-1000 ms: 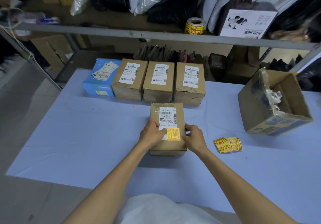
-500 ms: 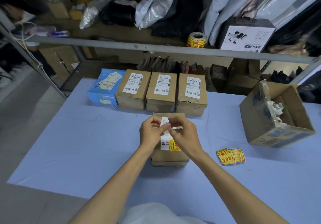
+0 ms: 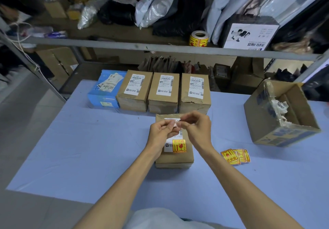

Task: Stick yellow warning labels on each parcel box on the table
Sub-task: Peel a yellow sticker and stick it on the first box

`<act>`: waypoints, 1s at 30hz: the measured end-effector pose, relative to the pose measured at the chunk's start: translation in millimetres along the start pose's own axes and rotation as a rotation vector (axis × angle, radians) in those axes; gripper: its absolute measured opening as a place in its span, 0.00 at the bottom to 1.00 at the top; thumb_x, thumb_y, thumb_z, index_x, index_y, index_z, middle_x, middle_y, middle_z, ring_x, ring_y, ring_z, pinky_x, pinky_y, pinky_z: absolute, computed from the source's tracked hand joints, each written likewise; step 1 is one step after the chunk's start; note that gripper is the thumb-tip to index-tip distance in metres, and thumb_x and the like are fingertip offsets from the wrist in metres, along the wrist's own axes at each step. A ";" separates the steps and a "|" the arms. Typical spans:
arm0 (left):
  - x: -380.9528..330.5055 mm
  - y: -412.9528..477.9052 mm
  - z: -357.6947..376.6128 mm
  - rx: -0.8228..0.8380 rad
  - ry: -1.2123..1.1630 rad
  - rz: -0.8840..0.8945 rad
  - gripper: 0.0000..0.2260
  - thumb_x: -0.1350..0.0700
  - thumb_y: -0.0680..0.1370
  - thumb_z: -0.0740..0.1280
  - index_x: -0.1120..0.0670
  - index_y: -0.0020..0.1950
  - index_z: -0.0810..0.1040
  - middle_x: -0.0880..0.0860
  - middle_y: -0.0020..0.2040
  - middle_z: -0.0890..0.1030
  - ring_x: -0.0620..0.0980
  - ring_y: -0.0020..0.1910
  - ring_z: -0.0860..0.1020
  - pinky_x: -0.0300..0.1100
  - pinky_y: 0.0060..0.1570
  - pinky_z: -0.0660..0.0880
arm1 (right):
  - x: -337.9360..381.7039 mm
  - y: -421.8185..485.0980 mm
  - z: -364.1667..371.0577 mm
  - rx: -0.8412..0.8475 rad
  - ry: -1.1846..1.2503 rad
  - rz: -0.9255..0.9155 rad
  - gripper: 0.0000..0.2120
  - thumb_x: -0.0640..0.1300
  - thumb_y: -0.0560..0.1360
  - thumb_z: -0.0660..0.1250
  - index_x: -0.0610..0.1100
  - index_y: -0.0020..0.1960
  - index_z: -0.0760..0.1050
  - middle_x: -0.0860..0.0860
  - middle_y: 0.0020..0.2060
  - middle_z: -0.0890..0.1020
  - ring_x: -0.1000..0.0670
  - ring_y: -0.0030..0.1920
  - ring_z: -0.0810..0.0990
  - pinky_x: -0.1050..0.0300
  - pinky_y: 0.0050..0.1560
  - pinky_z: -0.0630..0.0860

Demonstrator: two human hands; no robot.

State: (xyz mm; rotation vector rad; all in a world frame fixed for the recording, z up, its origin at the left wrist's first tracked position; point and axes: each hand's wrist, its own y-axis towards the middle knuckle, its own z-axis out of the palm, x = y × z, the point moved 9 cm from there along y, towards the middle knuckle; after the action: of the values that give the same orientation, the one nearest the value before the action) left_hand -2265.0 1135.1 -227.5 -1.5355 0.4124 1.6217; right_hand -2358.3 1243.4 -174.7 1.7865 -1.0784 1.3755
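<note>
1. Nearest: labelled box, long axis near-to-far, yellow label stuck on top.
2. Just above: left hand and right hand, fingers curled, pinching one pale scrap together.
3. Right, nearer right hand: loose labels flat on worktop, unobstructed.
4. Far: three brown boxes, blue box, unlabelled.

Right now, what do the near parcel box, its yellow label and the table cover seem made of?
Near parcel box: matte brown cardboard, with a dull face and creased edges. Yellow label: likely printed adhesive paper, lying flat, slightly glossy. Table cover: pale blue, matte, faintly wrinkled, so cloth or thin sheet; cannot tell which.
</note>
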 end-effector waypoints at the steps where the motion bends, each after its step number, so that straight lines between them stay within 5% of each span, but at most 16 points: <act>1: -2.3 0.2 3.7 0.013 -0.017 0.004 0.04 0.63 0.78 0.66 0.58 0.47 0.80 0.54 0.35 0.84 0.47 0.35 0.83 0.35 0.40 0.79 | 0.5 2.1 -4.1 -0.018 -0.004 0.006 0.07 0.32 0.65 0.76 0.40 0.38 0.80 0.49 0.33 0.83 0.53 0.35 0.82 0.61 0.38 0.79; 6: -16.2 7.9 15.0 -0.002 0.016 0.024 0.03 0.62 0.77 0.68 0.55 0.47 0.81 0.51 0.37 0.84 0.43 0.37 0.82 0.34 0.40 0.78 | 0.3 9.2 -18.0 -0.130 0.053 0.062 0.08 0.38 0.65 0.79 0.39 0.38 0.80 0.45 0.32 0.83 0.47 0.35 0.84 0.56 0.38 0.82; 10: -20.4 16.6 21.6 0.020 0.094 0.004 0.02 0.58 0.77 0.68 0.54 0.45 0.81 0.56 0.46 0.82 0.50 0.45 0.81 0.39 0.44 0.77 | -4.3 8.4 -10.4 -0.099 0.143 0.166 0.04 0.37 0.71 0.74 0.35 0.40 0.82 0.43 0.31 0.84 0.48 0.32 0.84 0.50 0.40 0.84; 18: -46.5 26.3 20.2 -0.054 0.234 0.161 0.05 0.62 0.72 0.74 0.53 0.40 0.80 0.53 0.38 0.82 0.50 0.41 0.81 0.43 0.45 0.80 | 6.6 14.0 -4.4 0.083 0.132 0.112 0.06 0.29 0.73 0.67 0.32 0.48 0.82 0.39 0.38 0.85 0.43 0.43 0.85 0.53 0.48 0.83; 25: -62.8 30.7 51.3 -0.014 0.355 0.271 0.10 0.65 0.72 0.72 0.50 0.37 0.80 0.49 0.36 0.82 0.46 0.38 0.80 0.41 0.44 0.79 | 5.6 15.7 -37.3 -0.088 0.183 0.090 0.03 0.33 0.72 0.71 0.35 0.45 0.82 0.40 0.34 0.85 0.45 0.37 0.86 0.52 0.43 0.83; 30: -52.1 39.4 78.3 0.083 0.309 0.150 0.06 0.64 0.73 0.72 0.53 0.40 0.80 0.54 0.39 0.82 0.50 0.41 0.81 0.40 0.45 0.78 | 25.3 11.6 -59.7 -0.068 -0.109 -0.116 0.05 0.40 0.73 0.72 0.43 0.49 0.85 0.54 0.38 0.85 0.61 0.39 0.83 0.69 0.42 0.78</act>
State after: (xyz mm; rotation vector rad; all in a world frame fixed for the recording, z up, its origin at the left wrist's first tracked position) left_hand -2351.3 1151.1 -175.6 -1.7305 0.7695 1.4593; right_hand -2392.4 1283.4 -134.9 1.8613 -1.0475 1.1712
